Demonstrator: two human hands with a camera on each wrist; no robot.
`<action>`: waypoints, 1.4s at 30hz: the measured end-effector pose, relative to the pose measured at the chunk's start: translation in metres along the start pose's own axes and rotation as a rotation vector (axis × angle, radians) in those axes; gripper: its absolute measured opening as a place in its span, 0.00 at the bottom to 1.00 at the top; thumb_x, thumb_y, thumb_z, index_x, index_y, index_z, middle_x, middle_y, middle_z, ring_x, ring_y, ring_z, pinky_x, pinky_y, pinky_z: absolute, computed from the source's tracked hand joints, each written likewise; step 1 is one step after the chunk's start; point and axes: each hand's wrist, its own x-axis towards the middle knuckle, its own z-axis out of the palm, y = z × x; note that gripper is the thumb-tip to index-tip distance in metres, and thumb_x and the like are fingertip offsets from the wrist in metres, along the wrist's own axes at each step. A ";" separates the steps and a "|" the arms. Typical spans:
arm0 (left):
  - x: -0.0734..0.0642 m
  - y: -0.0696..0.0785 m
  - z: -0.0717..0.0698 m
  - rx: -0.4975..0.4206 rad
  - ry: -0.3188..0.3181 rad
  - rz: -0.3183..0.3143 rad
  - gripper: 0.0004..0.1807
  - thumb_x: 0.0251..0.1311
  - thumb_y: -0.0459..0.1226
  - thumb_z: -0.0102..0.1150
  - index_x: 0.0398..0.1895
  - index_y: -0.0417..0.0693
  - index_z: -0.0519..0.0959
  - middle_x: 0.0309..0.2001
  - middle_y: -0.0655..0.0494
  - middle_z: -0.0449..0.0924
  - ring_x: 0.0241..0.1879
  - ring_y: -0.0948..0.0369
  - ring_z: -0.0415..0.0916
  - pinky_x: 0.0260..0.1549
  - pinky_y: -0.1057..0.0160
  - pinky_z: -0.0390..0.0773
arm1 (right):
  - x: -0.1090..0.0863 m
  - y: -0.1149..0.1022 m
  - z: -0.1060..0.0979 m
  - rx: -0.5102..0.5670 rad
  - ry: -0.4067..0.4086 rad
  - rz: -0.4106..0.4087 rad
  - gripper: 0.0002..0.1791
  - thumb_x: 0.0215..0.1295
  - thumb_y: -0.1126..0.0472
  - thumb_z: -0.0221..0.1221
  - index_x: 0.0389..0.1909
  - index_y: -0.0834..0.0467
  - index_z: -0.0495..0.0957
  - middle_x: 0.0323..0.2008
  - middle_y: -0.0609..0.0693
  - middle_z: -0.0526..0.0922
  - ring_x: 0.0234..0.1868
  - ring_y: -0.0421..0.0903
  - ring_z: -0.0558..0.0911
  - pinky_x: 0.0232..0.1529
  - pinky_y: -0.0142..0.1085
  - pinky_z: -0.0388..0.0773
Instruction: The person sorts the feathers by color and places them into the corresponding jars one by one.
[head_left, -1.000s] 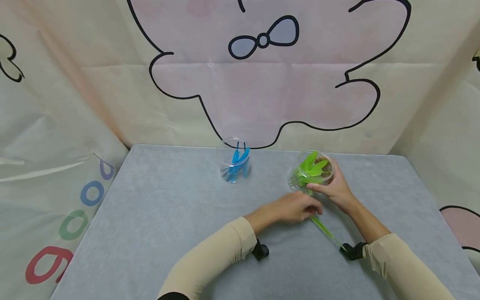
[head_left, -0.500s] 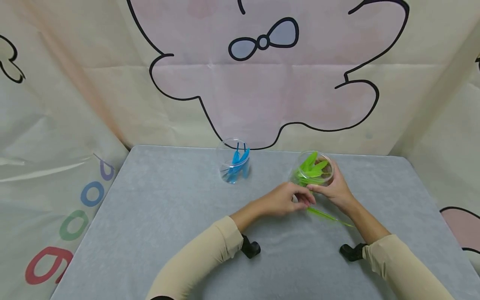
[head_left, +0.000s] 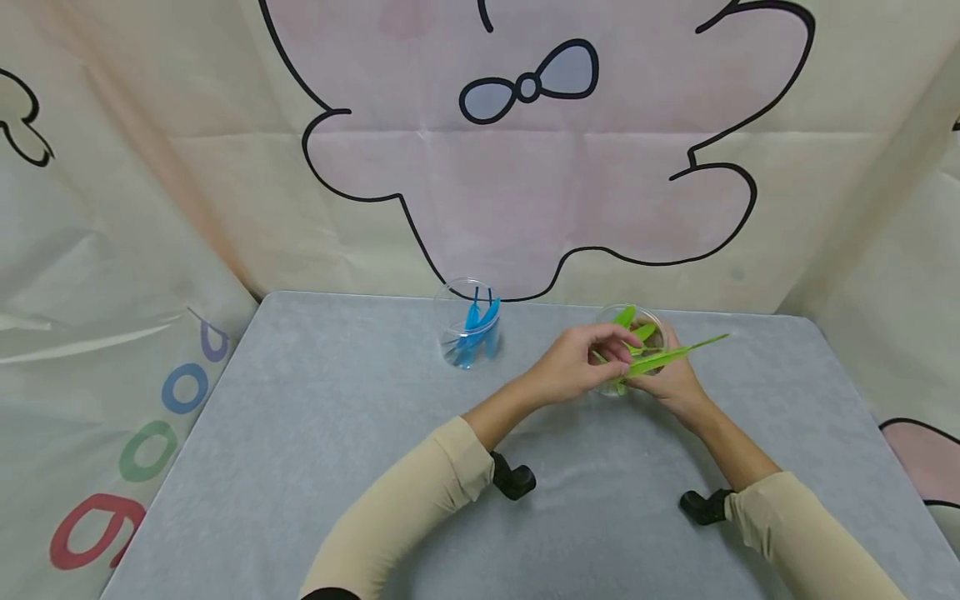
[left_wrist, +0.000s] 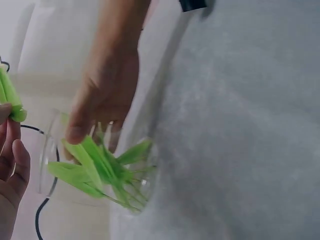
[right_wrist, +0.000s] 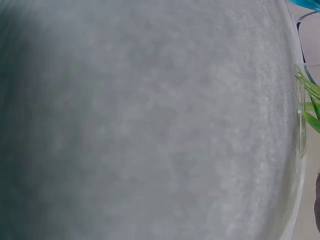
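My left hand (head_left: 581, 367) pinches a green feather (head_left: 663, 360) by its broad end, its thin quill pointing right. It is over the mouth of a clear plastic cup (left_wrist: 150, 187) that holds several more green feathers (left_wrist: 97, 165). My right hand (head_left: 678, 387) grips this cup from its right side; part of that hand is hidden behind the held feather in the head view. In the left wrist view, the right thumb lies along the cup and the held feather's end (left_wrist: 17, 112) shows at the left edge. Only a sliver of cup and green shows in the right wrist view.
A second clear cup (head_left: 444, 321) with several blue feathers (head_left: 474, 329) stands to the left near the back edge of the grey cloth-covered table (head_left: 360, 400). A printed curtain (head_left: 637, 192) hangs right behind the table. Each wrist carries a black camera mount (head_left: 516, 479).
My left hand has lifted the green feather from in front of the cup up to its mouth, and the quill has swung from pointing down-right to up-right. My right hand keeps its hold on the cup.
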 end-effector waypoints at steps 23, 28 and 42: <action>0.053 -0.001 -0.004 0.196 0.092 -0.064 0.11 0.68 0.29 0.58 0.50 0.39 0.83 0.38 0.55 0.84 0.36 0.71 0.76 0.36 0.78 0.74 | -0.002 -0.001 0.001 0.020 -0.022 0.047 0.53 0.57 0.74 0.68 0.77 0.54 0.46 0.67 0.52 0.61 0.61 0.39 0.67 0.53 0.22 0.70; 0.059 -0.003 -0.003 0.251 0.074 -0.074 0.11 0.66 0.27 0.56 0.49 0.38 0.83 0.36 0.55 0.83 0.35 0.70 0.76 0.37 0.79 0.73 | -0.002 -0.002 0.001 0.036 -0.031 0.046 0.53 0.58 0.74 0.68 0.77 0.53 0.45 0.67 0.50 0.61 0.61 0.39 0.68 0.52 0.23 0.72; 0.074 -0.002 0.003 0.387 -0.010 -0.116 0.08 0.63 0.27 0.56 0.38 0.42 0.85 0.30 0.61 0.81 0.29 0.70 0.75 0.31 0.79 0.72 | 0.000 0.002 -0.002 0.065 -0.048 0.005 0.52 0.58 0.74 0.67 0.77 0.50 0.47 0.66 0.50 0.65 0.61 0.38 0.70 0.53 0.24 0.72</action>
